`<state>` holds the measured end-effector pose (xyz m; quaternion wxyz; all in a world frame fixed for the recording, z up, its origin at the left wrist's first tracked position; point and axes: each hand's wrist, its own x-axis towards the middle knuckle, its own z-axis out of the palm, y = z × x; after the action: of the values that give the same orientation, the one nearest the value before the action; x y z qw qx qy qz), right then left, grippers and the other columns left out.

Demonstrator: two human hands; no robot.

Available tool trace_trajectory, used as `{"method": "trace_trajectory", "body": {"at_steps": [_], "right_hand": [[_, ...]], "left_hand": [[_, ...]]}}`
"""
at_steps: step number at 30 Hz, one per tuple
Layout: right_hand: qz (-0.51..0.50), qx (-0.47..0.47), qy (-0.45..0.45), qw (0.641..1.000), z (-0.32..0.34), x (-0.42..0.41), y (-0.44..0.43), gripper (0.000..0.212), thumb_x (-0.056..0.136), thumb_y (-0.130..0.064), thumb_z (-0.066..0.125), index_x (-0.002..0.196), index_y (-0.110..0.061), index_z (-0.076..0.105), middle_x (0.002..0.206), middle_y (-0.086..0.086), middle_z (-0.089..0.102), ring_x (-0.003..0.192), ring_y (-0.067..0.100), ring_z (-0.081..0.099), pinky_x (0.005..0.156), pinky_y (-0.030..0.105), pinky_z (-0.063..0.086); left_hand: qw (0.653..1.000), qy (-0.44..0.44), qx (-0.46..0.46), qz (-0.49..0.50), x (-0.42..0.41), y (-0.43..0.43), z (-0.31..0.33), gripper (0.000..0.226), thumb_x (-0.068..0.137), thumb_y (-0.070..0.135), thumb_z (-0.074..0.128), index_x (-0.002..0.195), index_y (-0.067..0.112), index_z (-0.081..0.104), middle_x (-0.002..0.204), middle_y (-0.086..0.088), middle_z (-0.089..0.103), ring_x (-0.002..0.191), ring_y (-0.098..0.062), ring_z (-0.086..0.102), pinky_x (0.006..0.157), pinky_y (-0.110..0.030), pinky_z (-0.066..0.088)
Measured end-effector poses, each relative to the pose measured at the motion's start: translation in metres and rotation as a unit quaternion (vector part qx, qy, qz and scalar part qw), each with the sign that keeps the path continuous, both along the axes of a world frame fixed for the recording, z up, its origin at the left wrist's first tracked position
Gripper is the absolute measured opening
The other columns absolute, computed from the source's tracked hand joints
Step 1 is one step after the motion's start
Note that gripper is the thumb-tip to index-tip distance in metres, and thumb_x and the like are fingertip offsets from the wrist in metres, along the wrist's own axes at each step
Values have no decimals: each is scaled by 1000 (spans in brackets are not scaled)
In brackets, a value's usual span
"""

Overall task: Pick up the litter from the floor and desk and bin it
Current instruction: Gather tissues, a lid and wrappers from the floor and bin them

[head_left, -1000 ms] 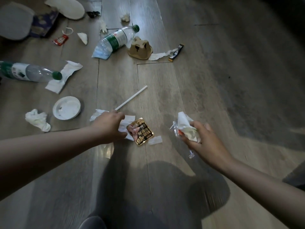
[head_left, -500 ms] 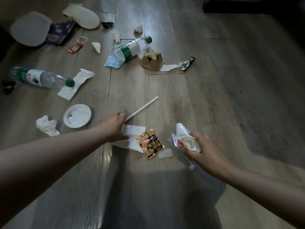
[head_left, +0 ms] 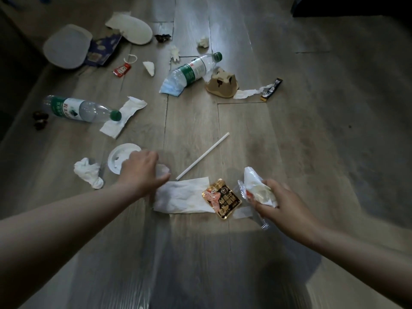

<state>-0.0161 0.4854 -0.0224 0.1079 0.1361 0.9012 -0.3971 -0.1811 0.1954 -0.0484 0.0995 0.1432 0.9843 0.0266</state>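
Litter lies spread over the wooden floor. My left hand (head_left: 142,172) pinches the left end of a flat white tissue (head_left: 185,196), and a corner of it is bunched at my fingers. To the right, my right hand (head_left: 278,201) is closed around a crumpled white paper wad (head_left: 256,186) and a clear plastic wrapper (head_left: 242,192). A gold snack packet (head_left: 223,199) lies between my hands, on the tissue's right edge. A white straw (head_left: 202,156) rests just beyond the tissue.
Near my left hand are a white lid (head_left: 118,159) and a crumpled tissue (head_left: 89,175). Farther off lie two plastic bottles (head_left: 82,109) (head_left: 194,70), a cardboard cup holder (head_left: 223,83), a black sachet (head_left: 270,89), a ketchup packet (head_left: 121,69) and paper plates (head_left: 66,49).
My left hand has slid left off the flat tissue, uncovering most of it, and now grips its left end. My right hand keeps its wad. The view has tilted up.
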Motion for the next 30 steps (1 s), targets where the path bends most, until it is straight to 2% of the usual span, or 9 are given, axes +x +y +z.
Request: {"method": "trace_trajectory", "body": {"at_steps": [8, 10, 13, 16, 20, 22, 25, 27, 30], "right_hand": [[49, -55, -7, 997, 2, -31, -58, 34, 80, -59, 62, 104, -36, 55, 100, -7, 49, 89, -1, 51, 67, 16, 39], [61, -60, -11, 996, 4, -36, -69, 36, 81, -62, 59, 106, -37, 54, 100, -9, 49, 90, -1, 51, 69, 15, 39], [69, -56, -20, 996, 5, -43, -76, 34, 83, -60, 57, 105, -34, 54, 102, -7, 50, 88, 1, 52, 67, 17, 41], [67, -71, -28, 995, 6, -46, -77, 26, 84, -57, 60, 103, -41, 53, 102, -8, 50, 85, 3, 55, 57, 12, 44], [57, -82, -28, 995, 4, -42, -71, 18, 81, -57, 61, 94, -51, 48, 103, -11, 49, 83, 2, 55, 55, 6, 43], [56, -75, -31, 995, 2, -40, -67, 29, 74, -65, 59, 98, -54, 46, 103, -17, 47, 86, 0, 55, 57, 8, 44], [46, -76, -33, 996, -1, -37, -61, 58, 62, -79, 51, 111, -49, 48, 102, -15, 47, 87, 0, 55, 57, 8, 44], [44, -71, -29, 996, -4, -35, -56, 52, 67, -74, 55, 111, -47, 49, 102, -13, 49, 86, -4, 54, 61, 4, 41], [40, -58, -22, 997, -9, -32, -44, 38, 75, -60, 64, 107, -46, 49, 101, -11, 50, 86, -15, 49, 63, 2, 38]], "left_hand": [[990, 60, -7, 130, -19, -65, 1, 68, 75, 58, 65, 121, 11, 49, 123, -16, 46, 113, -38, 43, 91, -47, 42], [984, 32, -6, 175, -24, -80, -3, 77, 72, 64, 64, 126, 12, 45, 133, -17, 40, 123, -38, 36, 100, -51, 37], [973, -53, 24, 222, -27, -97, -11, 106, 60, 83, 58, 139, 16, 32, 150, -15, 25, 142, -34, 16, 113, -53, 21], [976, -77, 74, 187, -22, -100, -20, 119, 54, 84, 60, 147, 19, 22, 152, -15, 24, 144, -30, 13, 116, -48, 14], [980, -97, 116, 130, -20, -89, -21, 116, 60, 68, 74, 151, 27, 15, 150, -15, 24, 139, -34, 25, 112, -48, 27], [979, -110, 124, 117, -26, -79, -15, 115, 59, 68, 74, 151, 29, 16, 145, -16, 29, 134, -35, 32, 109, -45, 33], [985, -102, 119, 77, -25, -60, -8, 110, 61, 66, 75, 150, 29, 23, 137, -13, 36, 126, -30, 42, 102, -36, 38], [985, -112, 125, 45, -16, -41, -8, 106, 59, 69, 74, 148, 32, 27, 135, -10, 35, 124, -28, 43, 103, -36, 40], [983, -139, 120, -12, 1, -12, -13, 105, 56, 73, 71, 145, 38, 28, 141, -7, 27, 130, -28, 32, 108, -41, 36]]}}
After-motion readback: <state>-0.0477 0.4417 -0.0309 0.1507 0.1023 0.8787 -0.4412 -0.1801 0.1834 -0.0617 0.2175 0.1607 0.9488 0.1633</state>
